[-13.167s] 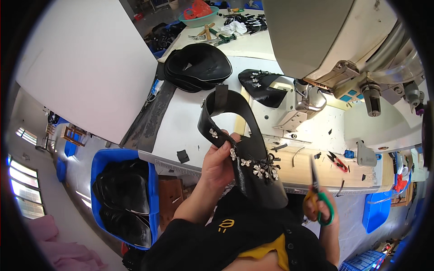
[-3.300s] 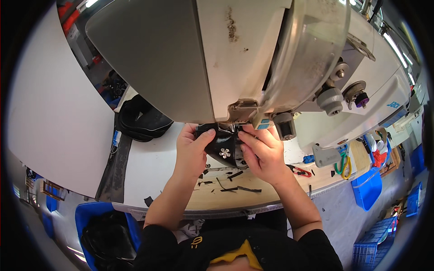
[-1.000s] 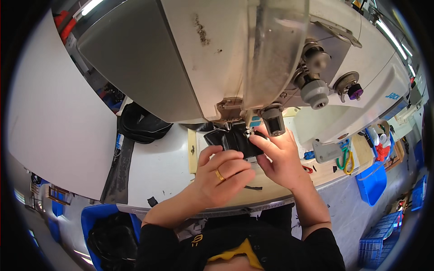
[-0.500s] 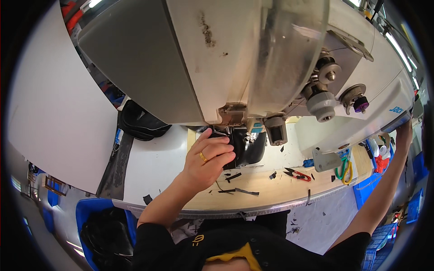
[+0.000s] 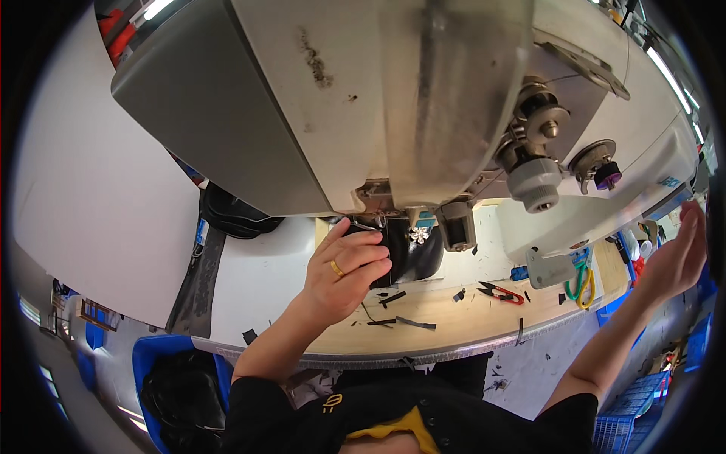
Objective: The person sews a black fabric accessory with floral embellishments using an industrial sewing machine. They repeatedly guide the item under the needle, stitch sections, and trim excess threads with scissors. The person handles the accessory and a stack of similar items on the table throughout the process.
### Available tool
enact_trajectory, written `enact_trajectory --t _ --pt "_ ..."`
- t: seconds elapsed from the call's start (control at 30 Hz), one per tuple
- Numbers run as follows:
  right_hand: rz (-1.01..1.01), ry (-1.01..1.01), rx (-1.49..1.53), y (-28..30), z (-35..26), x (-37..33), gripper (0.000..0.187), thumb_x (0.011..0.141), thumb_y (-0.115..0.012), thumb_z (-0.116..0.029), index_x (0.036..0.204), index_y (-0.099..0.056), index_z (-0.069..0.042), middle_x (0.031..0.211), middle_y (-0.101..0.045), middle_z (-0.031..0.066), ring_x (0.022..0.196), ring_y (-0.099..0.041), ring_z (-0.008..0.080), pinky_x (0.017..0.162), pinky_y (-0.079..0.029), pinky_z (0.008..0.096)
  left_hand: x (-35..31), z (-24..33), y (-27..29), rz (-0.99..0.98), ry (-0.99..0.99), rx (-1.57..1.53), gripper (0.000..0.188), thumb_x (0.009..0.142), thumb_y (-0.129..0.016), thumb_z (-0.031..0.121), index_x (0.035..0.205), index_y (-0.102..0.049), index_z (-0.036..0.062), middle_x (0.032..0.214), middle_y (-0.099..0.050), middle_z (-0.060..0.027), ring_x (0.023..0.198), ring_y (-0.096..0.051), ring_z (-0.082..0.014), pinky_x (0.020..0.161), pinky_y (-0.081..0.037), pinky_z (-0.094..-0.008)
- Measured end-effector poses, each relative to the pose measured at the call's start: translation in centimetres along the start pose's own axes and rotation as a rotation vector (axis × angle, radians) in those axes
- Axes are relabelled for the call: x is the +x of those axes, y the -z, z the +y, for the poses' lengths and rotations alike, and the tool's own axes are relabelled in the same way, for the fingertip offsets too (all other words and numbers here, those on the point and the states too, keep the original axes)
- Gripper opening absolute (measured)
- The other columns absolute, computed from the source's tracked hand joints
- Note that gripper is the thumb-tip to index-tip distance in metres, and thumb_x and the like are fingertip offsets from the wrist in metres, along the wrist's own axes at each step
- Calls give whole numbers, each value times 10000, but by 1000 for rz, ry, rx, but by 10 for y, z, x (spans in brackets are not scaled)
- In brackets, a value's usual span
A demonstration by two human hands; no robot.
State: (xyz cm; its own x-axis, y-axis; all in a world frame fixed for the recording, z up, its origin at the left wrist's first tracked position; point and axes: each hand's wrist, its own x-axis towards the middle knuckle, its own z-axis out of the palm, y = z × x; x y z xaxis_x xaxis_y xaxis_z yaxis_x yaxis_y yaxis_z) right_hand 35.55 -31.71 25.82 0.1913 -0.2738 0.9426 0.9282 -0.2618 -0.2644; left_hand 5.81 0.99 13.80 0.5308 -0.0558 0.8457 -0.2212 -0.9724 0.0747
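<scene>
The black piece (image 5: 427,261) lies at the middle of the surface (image 5: 265,261), under the head of the sewing machine (image 5: 302,98), set back from the front edge. A silver flower (image 5: 419,235) sits on it, and its far part is hidden by the machine.

The left hand (image 5: 348,265) rests on the left side of the piece, back upward, a gold ring (image 5: 336,268) on one finger. Its fingers are stretched forward and slightly parted, close to the needle area; whether it pinches the piece cannot be told, since its underside is hidden. The right hand (image 5: 681,257) is raised well away from the piece, beyond the right end of the surface and near the end of the machine, fingers straight and close together, the palm unfolded.

Between the piece and the front edge lie dark scraps (image 5: 416,323). Red snips (image 5: 501,293) lie to the right of them, and scissors (image 5: 581,284) with green and yellow handles lie nearer the right end. A black stack (image 5: 238,214) stands toward the far left corner. Below the front left corner, a blue bin (image 5: 145,352) holds more black pieces (image 5: 181,393).
</scene>
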Motion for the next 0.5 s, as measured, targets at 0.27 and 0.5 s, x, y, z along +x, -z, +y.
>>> enact_trajectory --t 0.27,0.5 --pt "-1095 241 395 -86 -154 -172 547 684 -774 -229 1194 -615 -110 1249 -539 152 1104 -530 335 863 -403 452 1 5 3 40 -23 116 233 641 -693 12 861 -696 88 970 -693 -18 913 -625 -263 808 -473 -409" --pt "-932 185 431 -109 -149 -191 424 658 -643 -21 1082 -630 -34 1136 -588 134 1035 -559 317 783 -416 418 3 -1 0 82 7 147 283 599 -719 -5 865 -704 88 966 -670 -23 899 -591 -258 760 -483 -365"
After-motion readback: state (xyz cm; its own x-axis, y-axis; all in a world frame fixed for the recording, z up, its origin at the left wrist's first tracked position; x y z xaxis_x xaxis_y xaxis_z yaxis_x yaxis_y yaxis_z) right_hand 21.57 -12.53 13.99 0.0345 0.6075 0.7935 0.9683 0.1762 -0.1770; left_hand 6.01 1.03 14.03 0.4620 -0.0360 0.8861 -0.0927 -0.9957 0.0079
